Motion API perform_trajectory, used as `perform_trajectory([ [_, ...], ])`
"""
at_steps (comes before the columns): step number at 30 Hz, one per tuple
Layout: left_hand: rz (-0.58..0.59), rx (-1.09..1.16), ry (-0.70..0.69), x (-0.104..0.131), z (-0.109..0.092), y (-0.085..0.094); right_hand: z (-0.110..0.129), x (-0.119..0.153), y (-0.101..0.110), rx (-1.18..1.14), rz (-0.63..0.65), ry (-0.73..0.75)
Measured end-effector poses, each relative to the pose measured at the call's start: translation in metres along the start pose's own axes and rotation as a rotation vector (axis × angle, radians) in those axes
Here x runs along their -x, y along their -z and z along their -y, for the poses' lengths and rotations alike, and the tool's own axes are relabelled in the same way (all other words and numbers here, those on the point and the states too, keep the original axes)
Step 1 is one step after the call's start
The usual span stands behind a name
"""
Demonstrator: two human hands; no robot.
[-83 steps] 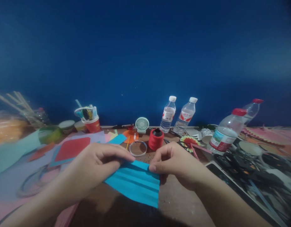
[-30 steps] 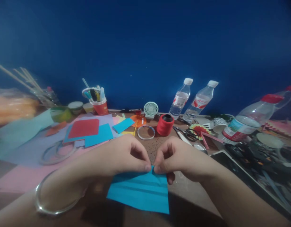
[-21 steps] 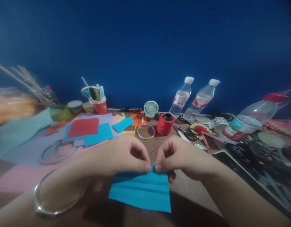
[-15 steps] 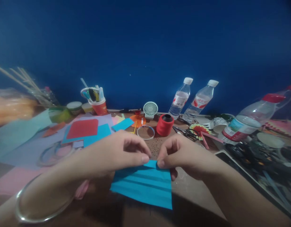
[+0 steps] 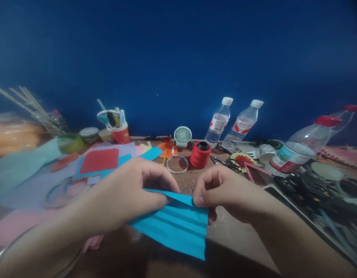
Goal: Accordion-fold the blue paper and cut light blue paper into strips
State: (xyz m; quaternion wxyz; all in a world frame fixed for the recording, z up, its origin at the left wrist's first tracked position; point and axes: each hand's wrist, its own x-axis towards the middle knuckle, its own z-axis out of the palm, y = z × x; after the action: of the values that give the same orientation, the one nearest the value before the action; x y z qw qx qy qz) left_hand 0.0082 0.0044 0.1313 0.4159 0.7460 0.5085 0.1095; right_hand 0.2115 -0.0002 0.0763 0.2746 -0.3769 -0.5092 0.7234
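A sheet of bright blue paper [image 5: 178, 227] with parallel pleat creases hangs between my two hands, just above the brown table. At its upper left edge my left hand [image 5: 138, 189] grips it, thumb on the near side and fingers curled behind. My right hand [image 5: 217, 189] pinches the upper right corner between thumb and index finger. The top strip of the paper stands bent up between them. Part of the paper's left side is hidden behind my left hand.
Beyond the hands stand a red thread spool [image 5: 200, 154], a clear ring [image 5: 177, 164] and a small fan [image 5: 182, 136]. Water bottles [image 5: 217, 125] are at the back right. Scissors [image 5: 225, 162] lie nearby. Red paper [image 5: 99, 161] and a pen cup [image 5: 120, 134] are on the left.
My left hand has slid leftward and down along the paper's top edge, and the top strip lifts more. My right hand keeps its pinch. The view has shifted slightly.
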Motion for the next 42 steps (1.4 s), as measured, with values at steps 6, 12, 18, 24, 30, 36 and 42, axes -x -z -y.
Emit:
perform_trajectory([
  [6, -0.021, -0.079, 0.018, 0.0, 0.002, 0.001, 0.0, 0.001, 0.001, 0.01, 0.021, -0.008],
  [12, -0.062, -0.133, 0.031, 0.0, -0.001, 0.004, 0.002, 0.001, 0.0, 0.02, 0.025, -0.031],
  [18, -0.046, -0.147, 0.009, 0.001, 0.003, 0.005, 0.004, 0.001, -0.002, 0.028, 0.032, -0.05],
  [24, -0.071, -0.145, -0.087, -0.002, 0.012, 0.003, 0.003, 0.001, -0.002, 0.013, 0.042, -0.045],
  [30, -0.067, -0.144, -0.081, 0.0, 0.013, 0.002, 0.002, 0.001, 0.0, 0.023, 0.038, -0.045],
  [36, -0.152, -0.087, -0.034, -0.002, 0.009, 0.005, 0.003, 0.0, -0.001, 0.009, -0.019, 0.106],
  [42, -0.265, -0.022, -0.045, -0.009, 0.018, 0.004, 0.005, 0.0, -0.009, 0.374, -0.305, 0.211],
])
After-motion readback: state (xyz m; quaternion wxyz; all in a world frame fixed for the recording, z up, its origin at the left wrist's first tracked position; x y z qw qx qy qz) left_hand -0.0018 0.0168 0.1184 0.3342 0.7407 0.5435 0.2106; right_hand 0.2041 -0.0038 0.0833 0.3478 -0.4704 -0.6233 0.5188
